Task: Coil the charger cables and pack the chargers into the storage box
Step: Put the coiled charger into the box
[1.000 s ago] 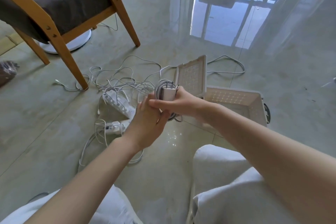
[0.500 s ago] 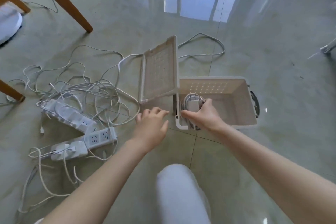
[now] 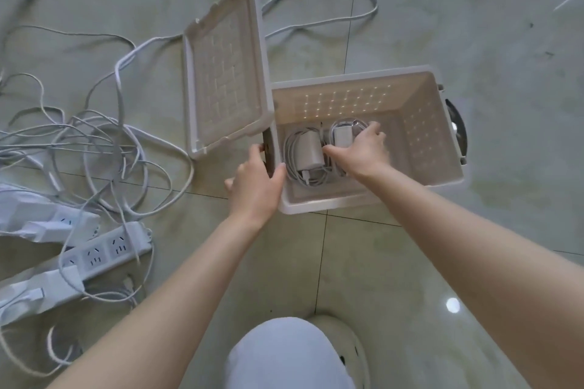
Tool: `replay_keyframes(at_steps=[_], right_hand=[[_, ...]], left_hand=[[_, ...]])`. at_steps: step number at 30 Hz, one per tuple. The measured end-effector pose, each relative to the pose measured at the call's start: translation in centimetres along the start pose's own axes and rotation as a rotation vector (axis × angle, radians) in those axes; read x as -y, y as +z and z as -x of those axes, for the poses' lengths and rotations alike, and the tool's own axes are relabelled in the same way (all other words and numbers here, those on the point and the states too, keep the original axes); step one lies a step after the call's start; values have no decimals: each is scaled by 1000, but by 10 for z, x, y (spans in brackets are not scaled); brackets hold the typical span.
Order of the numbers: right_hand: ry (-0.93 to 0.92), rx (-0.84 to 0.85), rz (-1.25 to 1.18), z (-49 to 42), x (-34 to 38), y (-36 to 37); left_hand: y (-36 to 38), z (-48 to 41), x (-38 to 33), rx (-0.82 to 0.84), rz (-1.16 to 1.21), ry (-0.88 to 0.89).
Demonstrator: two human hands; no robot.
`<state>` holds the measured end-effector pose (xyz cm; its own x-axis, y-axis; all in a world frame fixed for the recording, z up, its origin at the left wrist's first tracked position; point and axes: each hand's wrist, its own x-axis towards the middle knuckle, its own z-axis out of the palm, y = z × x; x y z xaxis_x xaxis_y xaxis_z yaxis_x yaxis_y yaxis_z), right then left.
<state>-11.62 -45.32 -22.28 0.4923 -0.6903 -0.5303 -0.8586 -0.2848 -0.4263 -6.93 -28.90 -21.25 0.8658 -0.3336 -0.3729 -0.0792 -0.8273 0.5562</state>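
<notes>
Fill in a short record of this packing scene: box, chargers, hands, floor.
Storage box: open on the floor, lid raised at its left side.
Packed charger: coiled, lying in the box's left part.
Second charger: coiled, inside the box, held by right hand.
Left hand: grips the box's left wall.
Floor: power strips and tangled cables, left of the box.

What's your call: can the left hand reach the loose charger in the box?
Probably yes. The left hand grips the box wall right beside that charger, the lid stands open, and the right hand holds the other charger further right.
</notes>
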Motion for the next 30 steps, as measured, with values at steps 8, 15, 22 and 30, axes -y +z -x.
replay_keyframes(at_steps=[8, 15, 22, 30], right_hand=[[37, 209, 287, -22, -15, 1], [-82, 206, 286, -7, -10, 15], [-253, 280, 234, 15, 18, 44], [-304, 317, 317, 41, 48, 81]], left_hand=[[7, -6, 3, -63, -48, -4], [-6, -9, 24, -90, -138, 10], [-38, -13, 61, -128, -218, -52], [-71, -12, 100, -176, -291, -65]])
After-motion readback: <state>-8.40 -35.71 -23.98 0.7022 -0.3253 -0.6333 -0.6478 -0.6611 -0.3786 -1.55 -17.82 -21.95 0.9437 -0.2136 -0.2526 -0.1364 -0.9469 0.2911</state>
